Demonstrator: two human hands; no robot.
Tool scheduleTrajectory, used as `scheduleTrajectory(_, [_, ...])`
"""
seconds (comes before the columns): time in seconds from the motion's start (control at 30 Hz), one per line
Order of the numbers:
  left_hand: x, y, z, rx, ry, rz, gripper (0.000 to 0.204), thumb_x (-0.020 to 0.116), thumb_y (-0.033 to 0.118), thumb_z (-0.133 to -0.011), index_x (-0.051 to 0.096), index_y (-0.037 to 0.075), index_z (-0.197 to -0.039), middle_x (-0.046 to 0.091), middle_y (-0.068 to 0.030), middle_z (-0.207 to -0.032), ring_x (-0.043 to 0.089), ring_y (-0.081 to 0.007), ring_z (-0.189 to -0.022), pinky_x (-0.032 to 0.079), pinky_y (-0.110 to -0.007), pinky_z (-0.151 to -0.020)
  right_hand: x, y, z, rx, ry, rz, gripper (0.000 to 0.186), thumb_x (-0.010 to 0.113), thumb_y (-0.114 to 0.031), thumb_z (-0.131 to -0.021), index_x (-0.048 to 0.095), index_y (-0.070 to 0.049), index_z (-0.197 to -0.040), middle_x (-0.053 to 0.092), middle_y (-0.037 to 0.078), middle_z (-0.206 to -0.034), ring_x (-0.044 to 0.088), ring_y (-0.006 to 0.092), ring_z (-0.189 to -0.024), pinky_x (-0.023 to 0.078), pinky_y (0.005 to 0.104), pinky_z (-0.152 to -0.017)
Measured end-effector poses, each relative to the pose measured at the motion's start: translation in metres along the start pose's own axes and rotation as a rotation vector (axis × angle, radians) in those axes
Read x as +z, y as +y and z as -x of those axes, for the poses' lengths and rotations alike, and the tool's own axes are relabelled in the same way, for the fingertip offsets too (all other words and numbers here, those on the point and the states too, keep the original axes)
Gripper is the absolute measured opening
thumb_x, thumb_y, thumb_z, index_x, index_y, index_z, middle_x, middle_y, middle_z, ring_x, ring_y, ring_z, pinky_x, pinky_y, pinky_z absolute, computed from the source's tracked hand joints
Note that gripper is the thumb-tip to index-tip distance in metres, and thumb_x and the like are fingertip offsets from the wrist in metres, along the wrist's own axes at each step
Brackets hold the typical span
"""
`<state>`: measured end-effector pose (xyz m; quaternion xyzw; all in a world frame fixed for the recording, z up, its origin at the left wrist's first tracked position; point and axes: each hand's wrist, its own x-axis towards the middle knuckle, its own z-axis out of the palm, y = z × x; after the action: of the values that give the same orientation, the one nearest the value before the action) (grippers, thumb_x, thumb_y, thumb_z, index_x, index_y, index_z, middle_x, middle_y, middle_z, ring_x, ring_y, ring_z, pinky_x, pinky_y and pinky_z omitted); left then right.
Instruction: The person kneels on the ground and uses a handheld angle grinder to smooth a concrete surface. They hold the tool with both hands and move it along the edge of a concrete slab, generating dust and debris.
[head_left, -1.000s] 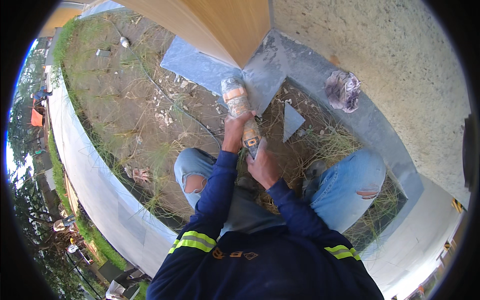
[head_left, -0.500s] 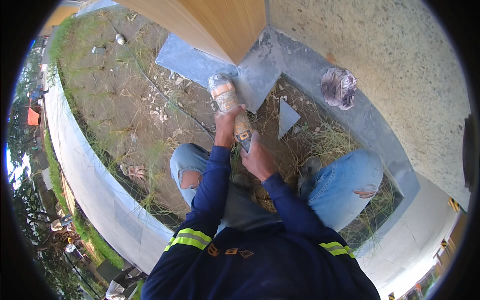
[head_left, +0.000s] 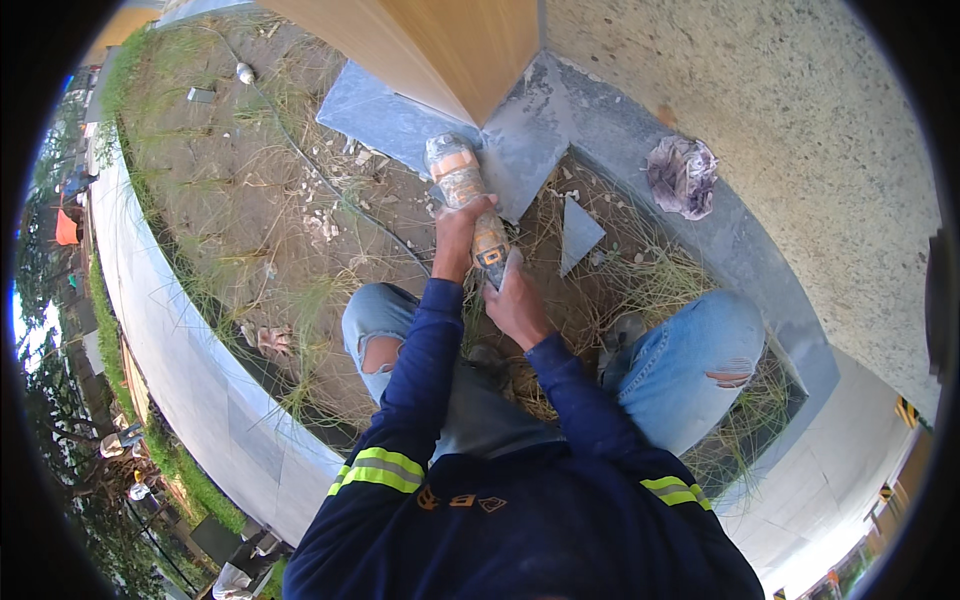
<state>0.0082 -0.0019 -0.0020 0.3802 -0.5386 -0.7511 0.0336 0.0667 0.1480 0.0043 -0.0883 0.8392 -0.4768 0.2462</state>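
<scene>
A dusty angle grinder (head_left: 460,178), its long body wrapped in tan tape, is held in both of my hands. My left hand (head_left: 458,238) wraps around the middle of its body. My right hand (head_left: 516,306) grips the dark rear end nearest me. The far end of the grinder lies against the edge of the grey stone slabs (head_left: 528,160) at the foot of a wood-faced column (head_left: 450,60). Whether its disc touches the stone is hidden beneath it.
A loose triangular stone piece (head_left: 578,236) lies on the soil to the right. A crumpled plastic bag (head_left: 681,177) rests on the stone ledge by a rough wall (head_left: 760,110). A cord (head_left: 310,165) crosses the grass and stone chips at left. My bent knees flank my arms.
The grinder's far end has shifted slightly away from me along the slab edge, with both hands still on it. The whole view has shifted a little.
</scene>
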Motion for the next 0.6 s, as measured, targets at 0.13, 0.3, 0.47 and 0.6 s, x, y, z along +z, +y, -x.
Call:
scheduleTrajectory(0.13, [0.004, -0.013, 0.011, 0.02, 0.027, -0.042, 0.034, 0.082, 0.013, -0.084, 0.067, -0.003, -0.109, 0.069, -0.0103, -0.087, 0.068, -0.0219, -0.066, 0.057, -0.038, -0.06, -0.009, 0.001, 0.016, 0.022, -0.033, 0.063, 0.069, 0.072, -0.016, -0.091, 0.035, 0.009, -0.143, 0.069, 0.036, -0.096, 0.068, 0.0544, -0.092, 0.053, 0.06, -0.075])
scheduleTrajectory(0.3, [0.0, 0.006, 0.002, -0.013, 0.039, 0.039, 0.026, 0.082, 0.013, -0.082, 0.071, -0.002, -0.101, 0.071, -0.0086, -0.089, 0.068, -0.0196, -0.071, 0.056, -0.037, -0.065, -0.006, -0.001, -0.006, -0.018, -0.083, 0.061, 0.072, 0.073, -0.018, -0.091, 0.034, 0.009, -0.145, 0.069, 0.036, -0.097, 0.068, 0.0543, -0.092, 0.053, 0.0592, -0.075])
scheduleTrajectory(0.47, [0.007, -0.02, 0.02, -0.016, 0.05, 0.074, 0.024, 0.082, 0.012, -0.082, 0.07, 0.0, -0.099, 0.07, -0.0077, -0.087, 0.067, -0.0194, -0.068, 0.056, -0.037, -0.062, -0.012, 0.006, 0.022, 0.023, -0.026, 0.116, 0.07, 0.073, -0.017, -0.09, 0.038, 0.008, -0.145, 0.069, 0.035, -0.099, 0.068, 0.0544, -0.092, 0.053, 0.0593, -0.076])
scheduleTrajectory(0.6, [0.008, -0.019, 0.036, -0.092, 0.111, 0.133, 0.023, 0.082, 0.011, -0.081, 0.07, 0.0, -0.097, 0.07, -0.0069, -0.085, 0.067, -0.0186, -0.067, 0.055, -0.036, -0.062, -0.029, -0.005, 0.034, 0.005, -0.053, 0.207, 0.07, 0.074, -0.017, -0.09, 0.039, 0.007, -0.145, 0.07, 0.035, -0.1, 0.069, 0.0537, -0.092, 0.054, 0.0587, -0.076])
